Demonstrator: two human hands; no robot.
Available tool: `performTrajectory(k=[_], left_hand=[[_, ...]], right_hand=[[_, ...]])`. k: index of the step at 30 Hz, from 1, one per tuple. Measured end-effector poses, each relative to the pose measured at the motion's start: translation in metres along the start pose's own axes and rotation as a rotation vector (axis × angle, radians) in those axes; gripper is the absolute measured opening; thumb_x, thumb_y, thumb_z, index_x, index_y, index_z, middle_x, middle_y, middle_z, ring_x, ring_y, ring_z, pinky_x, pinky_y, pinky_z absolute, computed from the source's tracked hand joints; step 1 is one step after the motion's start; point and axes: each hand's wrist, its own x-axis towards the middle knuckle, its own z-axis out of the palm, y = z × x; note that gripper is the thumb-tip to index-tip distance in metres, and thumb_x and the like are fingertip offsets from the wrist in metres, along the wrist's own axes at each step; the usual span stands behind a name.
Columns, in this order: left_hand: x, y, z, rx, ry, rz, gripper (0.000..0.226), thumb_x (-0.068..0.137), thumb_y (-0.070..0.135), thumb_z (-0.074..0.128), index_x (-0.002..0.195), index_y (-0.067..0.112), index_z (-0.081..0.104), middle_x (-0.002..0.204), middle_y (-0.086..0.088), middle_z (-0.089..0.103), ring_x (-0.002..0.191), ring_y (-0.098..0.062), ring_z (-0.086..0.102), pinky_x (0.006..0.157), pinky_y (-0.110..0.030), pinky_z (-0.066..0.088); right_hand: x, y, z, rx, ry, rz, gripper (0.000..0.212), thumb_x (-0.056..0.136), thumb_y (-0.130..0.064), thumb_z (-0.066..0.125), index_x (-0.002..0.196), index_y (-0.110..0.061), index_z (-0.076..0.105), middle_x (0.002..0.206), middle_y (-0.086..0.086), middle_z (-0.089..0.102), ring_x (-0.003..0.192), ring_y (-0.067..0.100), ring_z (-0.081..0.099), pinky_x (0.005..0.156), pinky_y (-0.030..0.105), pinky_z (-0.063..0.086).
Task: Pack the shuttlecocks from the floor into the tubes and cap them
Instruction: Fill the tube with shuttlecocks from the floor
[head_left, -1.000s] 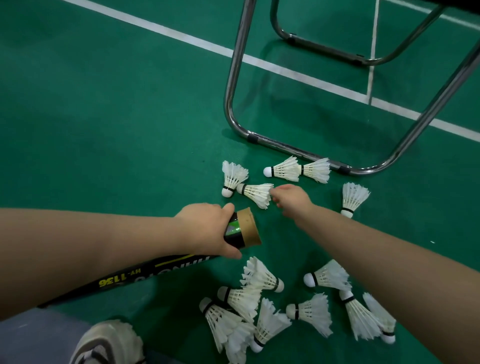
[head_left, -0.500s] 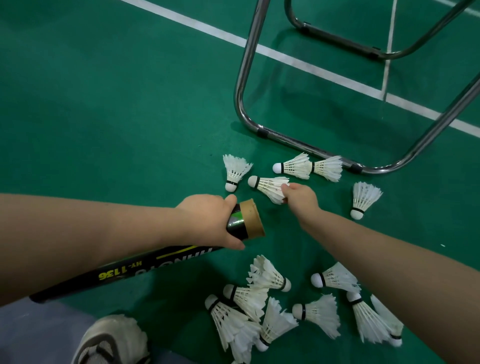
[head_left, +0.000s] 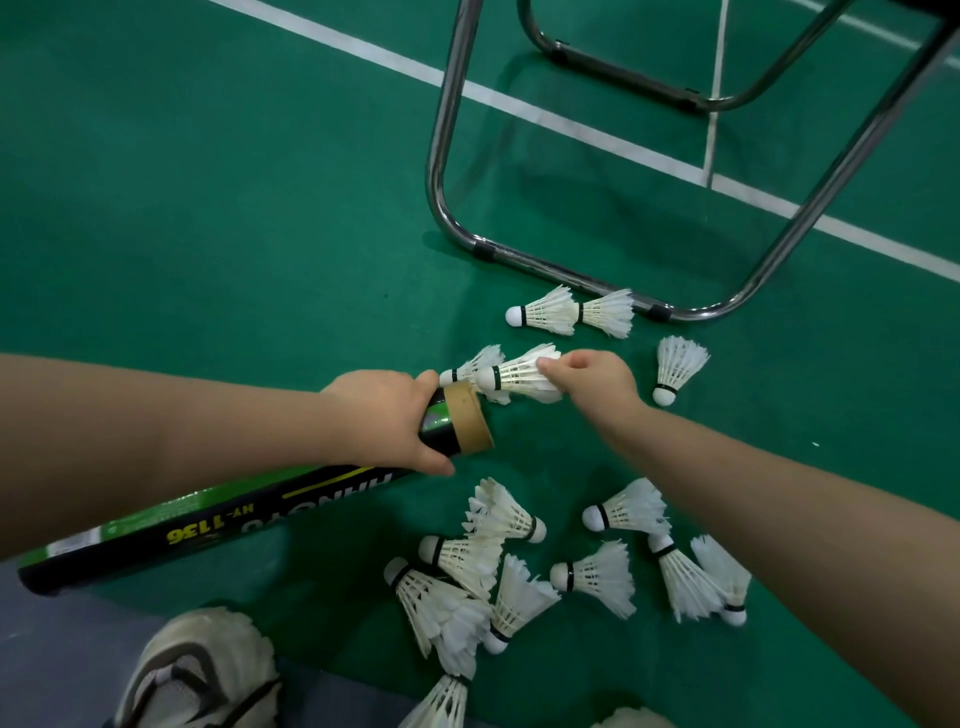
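My left hand (head_left: 387, 418) grips a long black and green shuttlecock tube (head_left: 218, 519) near its open brown cardboard mouth (head_left: 470, 418), which points right. My right hand (head_left: 592, 382) pinches the feathers of a white shuttlecock (head_left: 519, 375), held cork-first just above the tube mouth. Another shuttlecock (head_left: 475, 364) lies on the floor right behind it. Two nested shuttlecocks (head_left: 571, 313) lie by the chair leg and one (head_left: 675, 366) stands to the right. Several more shuttlecocks (head_left: 498, 561) are scattered below my arms.
A chrome chair frame (head_left: 550, 267) stands on the green court floor behind the shuttlecocks, crossing a white court line (head_left: 571, 127). My shoe (head_left: 202, 670) is at the bottom left on a grey patch of floor.
My right hand has lifted the pinched shuttlecock off the floor and carried it left, cork toward the tube mouth. The left hand keeps hold of the tube.
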Motion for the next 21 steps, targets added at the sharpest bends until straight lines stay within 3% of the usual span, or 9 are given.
performTrajectory(k=[7,10,14,17,19,21], left_hand=[[-0.003,0.006,-0.007,-0.005,0.016,0.009,0.067,0.068,0.074,0.061,0.094,0.018,0.036,0.073,0.005,0.049,0.063,-0.015,0.048,0.055,-0.03,0.041],[-0.005,0.012,-0.013,-0.019,0.036,0.023,0.067,0.068,0.074,0.061,0.096,0.018,0.036,0.074,0.004,0.049,0.069,-0.019,0.052,0.058,-0.031,0.044],[-0.008,0.021,-0.022,-0.046,0.067,0.033,0.069,0.067,0.074,0.061,0.096,0.017,0.037,0.074,0.003,0.052,0.068,-0.019,0.054,0.058,-0.032,0.046],[-0.009,0.029,-0.027,-0.055,0.077,0.038,0.068,0.067,0.074,0.062,0.095,0.017,0.036,0.073,0.002,0.051,0.065,-0.018,0.052,0.056,-0.031,0.043],[-0.011,0.034,-0.029,-0.053,0.079,0.047,0.068,0.067,0.074,0.062,0.094,0.018,0.036,0.072,0.003,0.051,0.067,-0.019,0.052,0.056,-0.03,0.042],[-0.013,0.041,-0.029,-0.042,0.076,0.066,0.067,0.067,0.074,0.062,0.094,0.019,0.035,0.072,0.004,0.05,0.066,-0.018,0.051,0.054,-0.03,0.04]], right_hand=[[-0.034,-0.007,-0.022,0.077,-0.015,-0.135,0.035,0.089,-0.026,0.06,0.055,-0.018,0.053,0.054,-0.006,0.043,0.053,0.009,0.036,0.054,0.025,0.029],[-0.047,-0.006,-0.024,0.058,-0.079,-0.154,0.028,0.092,-0.025,0.055,0.073,-0.008,0.065,0.066,0.002,0.051,0.062,0.012,0.04,0.062,0.028,0.032],[-0.061,-0.005,-0.023,0.044,-0.149,-0.17,0.027,0.094,-0.019,0.049,0.087,0.001,0.065,0.075,0.009,0.052,0.07,0.017,0.041,0.068,0.031,0.033],[-0.07,-0.011,-0.024,0.163,-0.328,-0.134,0.013,0.087,-0.008,0.052,0.092,-0.008,0.064,0.087,0.007,0.059,0.083,0.019,0.049,0.079,0.033,0.038],[-0.076,-0.017,-0.026,0.309,-0.505,-0.074,0.035,0.07,-0.006,0.053,0.103,-0.014,0.062,0.1,0.005,0.064,0.096,0.018,0.055,0.085,0.03,0.04],[-0.08,-0.019,-0.029,0.335,-0.658,-0.058,0.055,0.059,-0.007,0.045,0.113,-0.008,0.058,0.108,0.008,0.061,0.099,0.018,0.052,0.085,0.031,0.038]])
